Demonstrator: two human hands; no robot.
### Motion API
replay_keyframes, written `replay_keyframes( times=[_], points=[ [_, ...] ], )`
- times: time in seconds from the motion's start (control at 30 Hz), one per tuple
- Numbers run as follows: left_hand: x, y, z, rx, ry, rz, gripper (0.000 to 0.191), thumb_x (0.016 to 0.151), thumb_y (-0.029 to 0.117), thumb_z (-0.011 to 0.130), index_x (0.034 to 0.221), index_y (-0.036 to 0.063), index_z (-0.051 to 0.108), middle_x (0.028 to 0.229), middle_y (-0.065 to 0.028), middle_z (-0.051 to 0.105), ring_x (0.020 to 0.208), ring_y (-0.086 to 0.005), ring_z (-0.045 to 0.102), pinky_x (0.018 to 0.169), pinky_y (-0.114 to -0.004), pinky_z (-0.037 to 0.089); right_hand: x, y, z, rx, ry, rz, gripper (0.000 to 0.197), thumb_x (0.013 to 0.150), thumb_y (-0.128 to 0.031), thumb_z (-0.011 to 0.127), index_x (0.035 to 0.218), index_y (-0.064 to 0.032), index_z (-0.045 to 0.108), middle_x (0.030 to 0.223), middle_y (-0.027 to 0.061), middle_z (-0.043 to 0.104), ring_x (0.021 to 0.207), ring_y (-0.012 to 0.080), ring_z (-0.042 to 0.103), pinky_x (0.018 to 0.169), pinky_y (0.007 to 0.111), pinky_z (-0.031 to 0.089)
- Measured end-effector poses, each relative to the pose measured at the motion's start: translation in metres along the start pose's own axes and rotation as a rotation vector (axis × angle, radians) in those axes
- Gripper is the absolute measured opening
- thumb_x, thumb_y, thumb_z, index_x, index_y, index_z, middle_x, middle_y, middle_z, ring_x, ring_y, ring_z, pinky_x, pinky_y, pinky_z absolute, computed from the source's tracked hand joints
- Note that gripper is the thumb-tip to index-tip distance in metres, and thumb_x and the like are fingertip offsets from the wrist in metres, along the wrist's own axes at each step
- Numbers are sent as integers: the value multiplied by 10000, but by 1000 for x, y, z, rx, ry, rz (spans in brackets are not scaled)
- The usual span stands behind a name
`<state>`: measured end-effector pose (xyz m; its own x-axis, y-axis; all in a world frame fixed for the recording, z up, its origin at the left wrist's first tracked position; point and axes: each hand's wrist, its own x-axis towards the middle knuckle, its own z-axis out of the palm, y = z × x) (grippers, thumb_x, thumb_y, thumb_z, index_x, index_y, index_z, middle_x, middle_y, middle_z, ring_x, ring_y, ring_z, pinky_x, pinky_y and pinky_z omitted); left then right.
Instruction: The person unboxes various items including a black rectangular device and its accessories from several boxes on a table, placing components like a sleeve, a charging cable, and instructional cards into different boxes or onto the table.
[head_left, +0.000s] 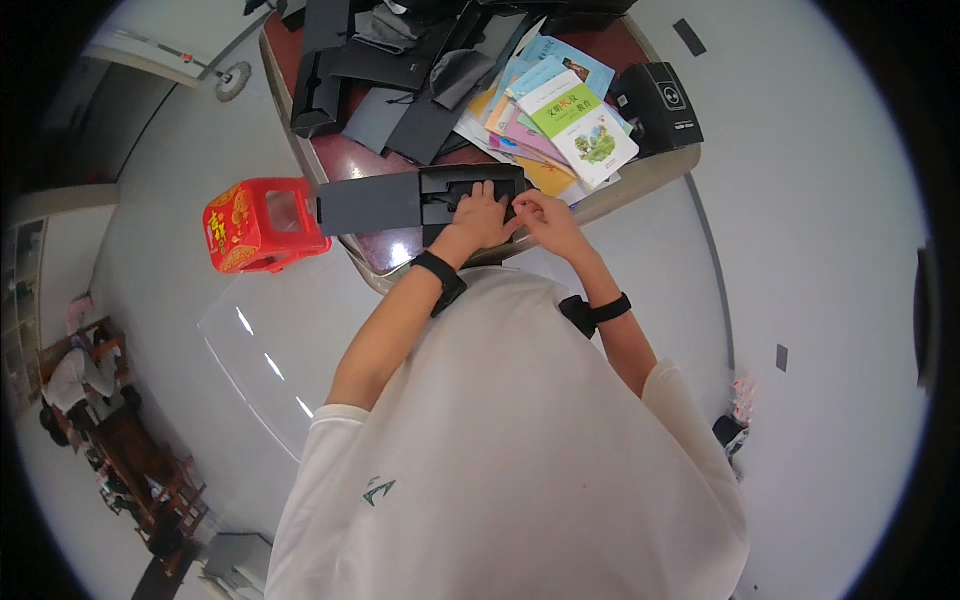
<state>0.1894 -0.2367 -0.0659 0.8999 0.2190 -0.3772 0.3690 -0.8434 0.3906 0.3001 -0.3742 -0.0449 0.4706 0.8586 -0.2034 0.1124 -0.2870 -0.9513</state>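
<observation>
A black cardboard box lies at the table's near edge, its flat lid folded out to the left. My left hand reaches into it, palm down with fingers apart, over a dark insert whose details are hidden. A thin black cord or strap shows left of the fingers. My right hand is at the box's right end, thumb and fingers bent close together. Whether anything small is between them cannot be made out. The two hands nearly meet at the box's right side. Both wrists wear black bands.
Fanned booklets lie beyond my right hand on the dark red table. An upright black box stands beside them. Black cartons and grey drawstring pouches crowd the far side. Left of the table is a red plastic stool.
</observation>
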Motion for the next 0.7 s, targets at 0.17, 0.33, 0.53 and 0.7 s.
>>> replay_keyframes(
  times=[0.17,0.33,0.53,0.7],
  points=[
    [-48,-29,-29,-236,194,129,769,823,619,674,1328,46,589,1334,-204,554,1240,-373,532,1017,-470,442,3,-10,-15,-297,52,-147,267,863,-199,779,1029,-30,656,772,56,681,634,133,630,609,276,500],
    [-84,-47,-54,-233,381,188,650,752,476,803,1247,89,639,1308,-98,568,1219,-318,530,1005,-435,420,8,-4,-21,-344,100,-100,301,836,-208,804,1034,-31,662,761,59,670,626,139,624,608,281,500],
    [-78,-64,-62,-155,602,123,615,746,422,816,1231,89,638,1389,-146,531,1280,-351,494,1041,-477,397,16,-7,-25,-308,108,-76,337,819,-246,819,1027,-29,667,802,73,673,641,153,636,613,293,506],
    [-69,-62,-70,-96,539,186,972,635,587,841,1408,86,529,1547,-210,366,1440,-382,343,1136,-574,295,23,1,-25,-372,104,-114,389,789,-284,839,1028,-33,662,820,79,674,648,177,641,625,309,518]
  ],
)
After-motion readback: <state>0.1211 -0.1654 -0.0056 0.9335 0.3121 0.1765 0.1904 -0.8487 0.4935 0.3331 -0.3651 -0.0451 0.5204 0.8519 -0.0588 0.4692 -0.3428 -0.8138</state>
